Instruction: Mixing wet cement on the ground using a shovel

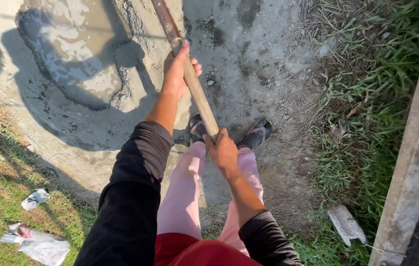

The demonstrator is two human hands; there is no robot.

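A long wooden tool handle runs from the top of the view down toward me, its upper part dark and metal-like. My left hand grips it higher up, arm stretched forward in a black sleeve. My right hand grips the lower end, close to my body. The tool's head is out of view beyond the top edge. Below the hands I see my pink trousers and my two feet in dark sandals on grey ground.
A ring of wet grey cement holds a puddle of water at upper left. Grass lies at right and lower left. A concrete post stands at right, a flat stone near it. Crumpled wrappers lie at lower left.
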